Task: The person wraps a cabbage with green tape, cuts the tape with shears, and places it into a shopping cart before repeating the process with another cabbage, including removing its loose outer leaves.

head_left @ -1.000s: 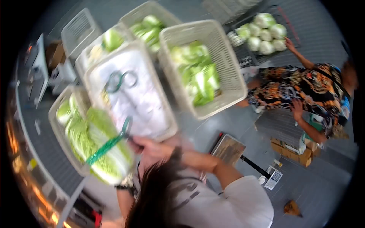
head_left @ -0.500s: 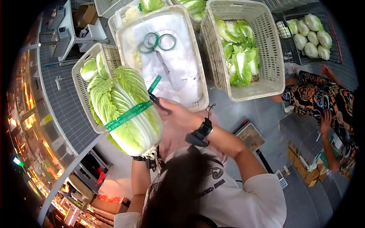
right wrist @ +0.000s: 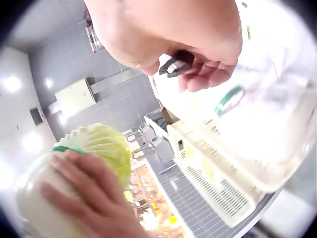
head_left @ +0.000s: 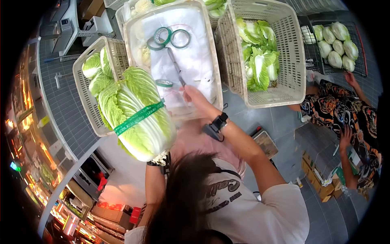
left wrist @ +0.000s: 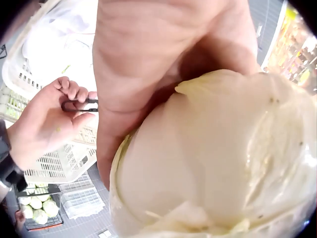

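A napa cabbage (head_left: pixel 140 118), banded with printed green tape (head_left: pixel 140 118), tilts over the left crate. My left hand (right wrist: pixel 94 193) holds it near the root end, fingers spread on its side; in the head view the cabbage hides that hand. My right hand (head_left: pixel 199 99) is over the near part of the cloth-lined crate, holding small black snips (left wrist: pixel 79 105) in curled fingers. Just beyond those fingers a long, slim knife-like tool (head_left: pixel 175 63) lies on the white cloth (head_left: pixel 199 57). A curled piece of green tape (head_left: pixel 163 83) lies there too.
Green tape rolls (head_left: pixel 180 38) lie farther up the cloth. The left crate (head_left: pixel 87 91) holds more cabbages; a right-hand crate (head_left: pixel 294 53) holds loose leaves. Beyond it, a person in a patterned garment (head_left: pixel 331 103) is beside a black basket (head_left: pixel 365 57) of cabbages.
The tape's raised tail is off the cabbage, and a curled piece now lies on the cloth. My right hand has moved away from the cabbage, up and right over the cloth-lined crate.
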Action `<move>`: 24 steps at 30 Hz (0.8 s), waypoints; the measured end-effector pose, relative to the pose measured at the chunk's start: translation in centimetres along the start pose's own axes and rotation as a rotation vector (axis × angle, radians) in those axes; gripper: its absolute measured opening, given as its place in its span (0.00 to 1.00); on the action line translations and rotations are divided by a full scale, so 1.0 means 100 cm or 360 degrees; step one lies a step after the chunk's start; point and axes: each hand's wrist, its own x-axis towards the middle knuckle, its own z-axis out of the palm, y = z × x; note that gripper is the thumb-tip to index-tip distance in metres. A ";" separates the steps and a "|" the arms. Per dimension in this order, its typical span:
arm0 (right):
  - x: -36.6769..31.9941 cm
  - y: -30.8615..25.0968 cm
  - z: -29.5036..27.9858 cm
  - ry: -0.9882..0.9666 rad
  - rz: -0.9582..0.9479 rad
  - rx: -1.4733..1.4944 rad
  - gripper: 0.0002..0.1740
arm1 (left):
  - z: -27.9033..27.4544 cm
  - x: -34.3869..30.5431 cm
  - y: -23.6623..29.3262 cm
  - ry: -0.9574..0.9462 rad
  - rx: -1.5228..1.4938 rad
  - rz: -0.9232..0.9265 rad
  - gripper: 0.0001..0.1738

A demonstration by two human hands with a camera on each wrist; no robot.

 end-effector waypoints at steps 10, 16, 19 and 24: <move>-0.048 -0.092 0.050 -0.0500 -0.0453 -0.0222 0.17 | 0.086 -0.020 -0.039 -0.0599 -0.0060 0.0131 0.32; -0.056 -0.098 0.060 -0.0515 -0.0830 -0.0538 0.05 | 0.071 -0.019 -0.033 -0.0459 0.0013 0.0174 0.32; -0.064 -0.092 0.056 -0.0444 -0.0972 -0.0567 0.04 | 0.053 -0.016 -0.029 -0.0332 0.0079 0.0216 0.33; -0.088 -0.103 0.053 -0.0297 -0.1005 -0.0578 0.03 | 0.023 -0.014 -0.029 -0.0109 0.0219 0.0260 0.33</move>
